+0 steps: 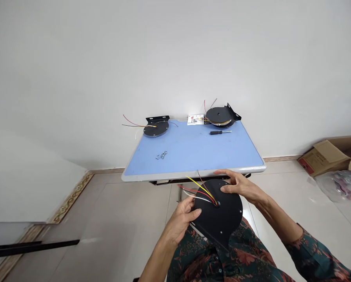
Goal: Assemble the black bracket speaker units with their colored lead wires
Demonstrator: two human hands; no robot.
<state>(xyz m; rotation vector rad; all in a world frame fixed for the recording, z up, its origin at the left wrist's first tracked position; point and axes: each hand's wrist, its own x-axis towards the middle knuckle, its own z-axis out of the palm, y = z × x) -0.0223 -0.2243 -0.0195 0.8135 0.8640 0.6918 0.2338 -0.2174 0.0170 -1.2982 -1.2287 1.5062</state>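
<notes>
Between my hands, above my lap and in front of the table edge, is a round black metal plate assembly (222, 219) with a pointed bracket end towards me. Yellow, red, white and dark wires (206, 192) come out of its central hole. My left hand (179, 221) grips the left rim, thumb on top. My right hand (237, 186) holds the far right rim, thumb on the face and the index finger stretched out beyond the edge. The undersides of the assembly and the fingers below it are hidden.
On the blue table (190, 150) lie several small screws (161, 155), a screwdriver (220, 132), a printed sheet (195, 120), a wired black disc (157, 128) at left and black disc assemblies (220, 115) at right. A cardboard box (325, 158) and a plastic bag (341, 186) sit on the floor.
</notes>
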